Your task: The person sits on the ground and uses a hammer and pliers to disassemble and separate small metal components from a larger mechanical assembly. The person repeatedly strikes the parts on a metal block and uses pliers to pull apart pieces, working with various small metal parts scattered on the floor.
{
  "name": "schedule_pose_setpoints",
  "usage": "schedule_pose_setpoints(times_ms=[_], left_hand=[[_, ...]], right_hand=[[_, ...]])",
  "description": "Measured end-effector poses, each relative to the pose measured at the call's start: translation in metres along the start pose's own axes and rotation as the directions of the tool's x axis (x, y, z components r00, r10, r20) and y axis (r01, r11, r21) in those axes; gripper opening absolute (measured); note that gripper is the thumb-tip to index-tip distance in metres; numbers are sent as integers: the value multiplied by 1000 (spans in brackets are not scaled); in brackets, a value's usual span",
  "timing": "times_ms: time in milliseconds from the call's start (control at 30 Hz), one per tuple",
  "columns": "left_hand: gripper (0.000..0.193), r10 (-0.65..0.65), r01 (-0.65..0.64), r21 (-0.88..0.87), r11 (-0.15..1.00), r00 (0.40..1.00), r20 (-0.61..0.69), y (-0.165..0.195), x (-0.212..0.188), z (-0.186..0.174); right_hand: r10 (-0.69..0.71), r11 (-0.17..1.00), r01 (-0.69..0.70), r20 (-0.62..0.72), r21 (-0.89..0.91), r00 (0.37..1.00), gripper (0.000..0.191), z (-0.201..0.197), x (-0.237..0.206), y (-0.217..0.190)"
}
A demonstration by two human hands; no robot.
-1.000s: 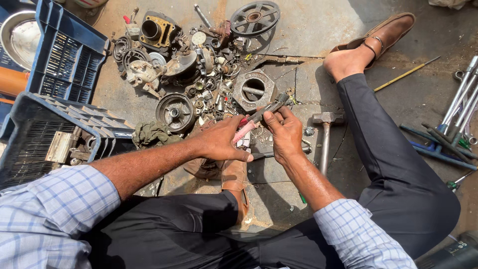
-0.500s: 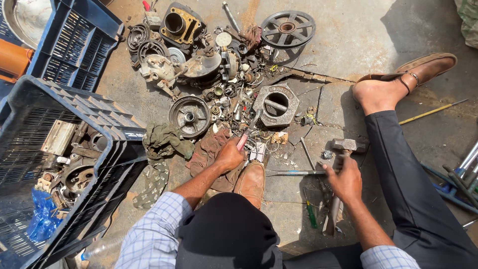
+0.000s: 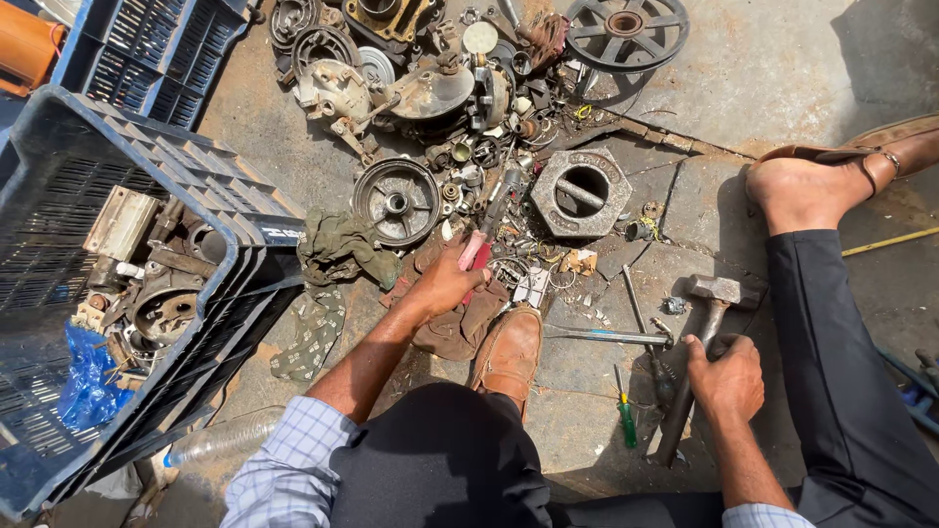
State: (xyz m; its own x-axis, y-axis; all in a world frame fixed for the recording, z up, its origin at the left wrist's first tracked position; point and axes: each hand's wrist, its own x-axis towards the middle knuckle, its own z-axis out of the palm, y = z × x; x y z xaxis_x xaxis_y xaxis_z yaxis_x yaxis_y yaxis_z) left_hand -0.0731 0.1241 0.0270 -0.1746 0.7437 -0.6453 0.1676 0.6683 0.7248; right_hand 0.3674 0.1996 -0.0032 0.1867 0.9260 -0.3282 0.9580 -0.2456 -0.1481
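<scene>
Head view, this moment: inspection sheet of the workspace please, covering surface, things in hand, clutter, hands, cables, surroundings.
Surface: cracked, stained concrete floor, sunlit.
Things in hand: red-handled tool, its metal end lying among the parts; hammer, head resting on the floor.
Clutter: spoked wheel, pulley, hexagonal metal housing, many small metal parts, green rag, green screwdriver, long steel rod.
Hands: left hand gripping the red-handled tool; right hand closed around the hammer's handle.
Cables: nothing seen for certain; some thin wire loops near the parts.
Surroundings: blue crate holding engine parts, second blue crate, plastic bottle, brown shoes.
</scene>
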Motion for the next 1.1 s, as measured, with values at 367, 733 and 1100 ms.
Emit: schedule_pose_setpoints(times_ms=[367, 733, 1100], left_hand=[[48, 113, -67, 221, 973, 973, -199, -55, -44, -8], [70, -450, 431, 229, 873, 892, 34, -139, -64, 19], [32, -394, 428, 175, 887, 897, -200, -206, -135, -49]], right_hand=[[-747, 658, 726, 48, 197, 664, 27, 34, -46, -142], [-731, 666, 743, 258, 68, 631, 28, 106, -35, -240], [-753, 657, 696, 213, 290, 623, 26, 76, 17, -332]])
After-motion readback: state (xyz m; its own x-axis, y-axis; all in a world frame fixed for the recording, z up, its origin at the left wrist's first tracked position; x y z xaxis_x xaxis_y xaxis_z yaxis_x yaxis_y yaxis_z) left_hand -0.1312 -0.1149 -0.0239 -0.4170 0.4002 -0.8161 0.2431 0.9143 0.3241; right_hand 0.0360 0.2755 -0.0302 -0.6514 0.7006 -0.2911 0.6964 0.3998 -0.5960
